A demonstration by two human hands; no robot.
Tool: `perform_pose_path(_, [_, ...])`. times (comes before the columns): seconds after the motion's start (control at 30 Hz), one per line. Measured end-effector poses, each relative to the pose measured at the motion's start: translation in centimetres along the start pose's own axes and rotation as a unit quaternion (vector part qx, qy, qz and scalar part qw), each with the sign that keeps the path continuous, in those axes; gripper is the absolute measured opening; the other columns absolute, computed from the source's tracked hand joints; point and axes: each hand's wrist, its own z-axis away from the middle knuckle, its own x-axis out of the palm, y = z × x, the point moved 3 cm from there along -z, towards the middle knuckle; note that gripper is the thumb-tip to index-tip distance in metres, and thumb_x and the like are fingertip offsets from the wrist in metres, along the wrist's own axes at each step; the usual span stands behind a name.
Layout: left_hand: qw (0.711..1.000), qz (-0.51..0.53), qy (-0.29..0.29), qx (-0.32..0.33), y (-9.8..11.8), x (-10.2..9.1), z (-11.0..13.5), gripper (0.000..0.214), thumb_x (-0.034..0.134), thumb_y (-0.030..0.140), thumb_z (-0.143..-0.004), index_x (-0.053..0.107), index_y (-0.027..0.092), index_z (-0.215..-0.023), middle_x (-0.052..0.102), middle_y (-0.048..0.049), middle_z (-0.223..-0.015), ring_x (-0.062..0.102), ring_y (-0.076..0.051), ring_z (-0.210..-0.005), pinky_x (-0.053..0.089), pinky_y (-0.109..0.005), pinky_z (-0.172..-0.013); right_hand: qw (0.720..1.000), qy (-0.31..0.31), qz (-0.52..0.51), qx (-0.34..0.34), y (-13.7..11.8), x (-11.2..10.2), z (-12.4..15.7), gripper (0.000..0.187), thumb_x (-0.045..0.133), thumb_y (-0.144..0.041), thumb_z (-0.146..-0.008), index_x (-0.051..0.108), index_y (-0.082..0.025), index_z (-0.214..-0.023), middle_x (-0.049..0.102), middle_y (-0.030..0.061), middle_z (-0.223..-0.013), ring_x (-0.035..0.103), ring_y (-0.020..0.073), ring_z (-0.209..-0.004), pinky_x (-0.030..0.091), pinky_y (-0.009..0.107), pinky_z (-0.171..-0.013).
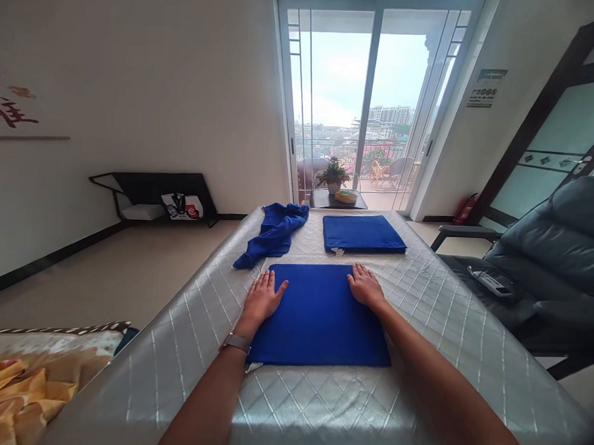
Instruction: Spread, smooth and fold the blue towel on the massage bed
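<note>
A blue cloth [320,321] lies flat as a neat rectangle on the quilted silver-grey table cover [205,349] in front of me. My left hand [264,295] rests flat on its left edge, fingers pointing away and thumb apart. On the far right part of the same cloth lies my right hand [365,284], palm down with fingers stretched out. Beyond it sits a folded blue cloth stack [363,233] with a white label at its near edge. A crumpled blue cloth [276,233] lies at the far left of the table.
At right stands a dark armchair [534,250] with a white power strip [490,281] on its seat. A potted plant [334,175] is on a small table before the glass sliding door. Orange and patterned bedding [28,382] lies at lower left.
</note>
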Motion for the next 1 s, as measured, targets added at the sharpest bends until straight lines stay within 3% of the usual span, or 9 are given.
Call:
perform_pose_path(0.17, [0.999, -0.033, -0.037, -0.001, -0.5, 0.0, -1.0, 0.088, 0.01, 0.067, -0.098, 0.028, 0.005, -0.156, 0.025, -0.0196, -0.163, 0.026, -0.029, -0.151, 0.022, -0.047, -0.122, 1.0, 0.008, -0.018, 0.0, 0.1, 0.2, 0.0, 0.067, 0.019, -0.042, -0.102, 0.023, -0.006, -0.159, 0.019, 0.0088, -0.167, 0.013, 0.0174, -0.153, 0.007, 0.035, -0.123])
perform_pose_path(0.27, [0.997, -0.068, -0.034, -0.034, 0.6, -0.9, -2.0, 0.091, 0.013, 0.07, -0.096, 0.033, 0.001, -0.154, 0.031, -0.0228, -0.16, 0.029, -0.032, -0.15, 0.022, -0.049, -0.122, 0.999, 0.016, -0.028, 0.001, -0.1, 0.1, 0.1, 0.066, 0.02, -0.041, -0.102, 0.024, -0.006, -0.158, 0.02, 0.0092, -0.166, 0.014, 0.0175, -0.153, 0.008, 0.035, -0.123])
perform_pose_path(0.37, [0.997, -0.074, 0.019, 0.021, 5.6, -1.5, -2.7, 0.088, 0.011, 0.066, -0.099, 0.037, 0.0, -0.152, 0.032, -0.0224, -0.16, 0.027, -0.031, -0.151, 0.018, -0.045, -0.124, 0.999, 0.017, -0.036, 0.001, -0.2, 0.0, 0.2, 0.066, 0.021, -0.041, -0.102, 0.025, -0.006, -0.158, 0.021, 0.0094, -0.166, 0.015, 0.0179, -0.153, 0.008, 0.035, -0.123])
perform_pose_path(0.53, [0.973, 0.042, 0.009, 0.226, 18.2, 0.1, -2.3, 0.074, 0.009, 0.057, -0.103, 0.04, 0.013, -0.153, 0.038, -0.0136, -0.159, 0.029, -0.023, -0.15, 0.021, -0.042, -0.124, 1.0, 0.015, -0.026, -0.007, 0.1, 0.0, 0.4, 0.064, 0.023, -0.036, -0.102, 0.025, -0.006, -0.158, 0.02, 0.0093, -0.166, 0.015, 0.018, -0.153, 0.009, 0.035, -0.123])
perform_pose_path(0.63, [0.963, 0.093, 0.004, 0.252, 22.0, 1.0, -2.3, 0.067, 0.009, 0.052, -0.105, 0.037, 0.017, -0.154, 0.042, -0.0118, -0.158, 0.031, -0.021, -0.149, 0.024, -0.043, -0.123, 1.0, 0.005, -0.011, -0.022, 0.3, 0.1, 0.5, 0.062, 0.026, -0.029, -0.101, 0.024, -0.01, -0.159, 0.018, 0.0065, -0.167, 0.012, 0.0161, -0.153, 0.008, 0.032, -0.123])
perform_pose_path(0.7, [0.966, 0.104, -0.001, 0.237, 22.0, 1.4, -2.6, 0.067, 0.01, 0.053, -0.105, 0.037, 0.017, -0.154, 0.042, -0.0122, -0.158, 0.032, -0.021, -0.149, 0.024, -0.044, -0.123, 1.0, 0.004, -0.009, -0.022, 0.3, 0.1, 0.5, 0.061, 0.025, -0.03, -0.101, 0.024, -0.011, -0.159, 0.018, 0.0065, -0.167, 0.012, 0.0162, -0.153, 0.009, 0.032, -0.123])
perform_pose_path(0.77, [0.971, 0.099, -0.005, 0.219, 20.6, 1.5, -2.9, 0.068, 0.013, 0.056, -0.104, 0.036, 0.017, -0.155, 0.038, -0.0122, -0.159, 0.029, -0.022, -0.15, 0.022, -0.045, -0.124, 1.0, 0.009, -0.014, -0.013, 0.2, 0.0, 0.4, 0.062, 0.022, -0.034, -0.103, 0.024, -0.009, -0.159, 0.019, 0.0082, -0.167, 0.014, 0.017, -0.153, 0.01, 0.033, -0.123])
perform_pose_path(1.0, [0.988, 0.06, -0.019, 0.138, 12.2, 1.0, -3.9, 0.073, 0.012, 0.061, -0.101, 0.034, 0.017, -0.156, 0.032, -0.0107, -0.163, 0.023, -0.023, -0.152, 0.015, -0.044, -0.125, 1.0, 0.008, -0.027, 0.006, -0.2, -0.2, 0.2, 0.065, 0.022, -0.04, -0.103, 0.024, -0.007, -0.159, 0.02, 0.0093, -0.166, 0.013, 0.0168, -0.153, 0.008, 0.034, -0.123])
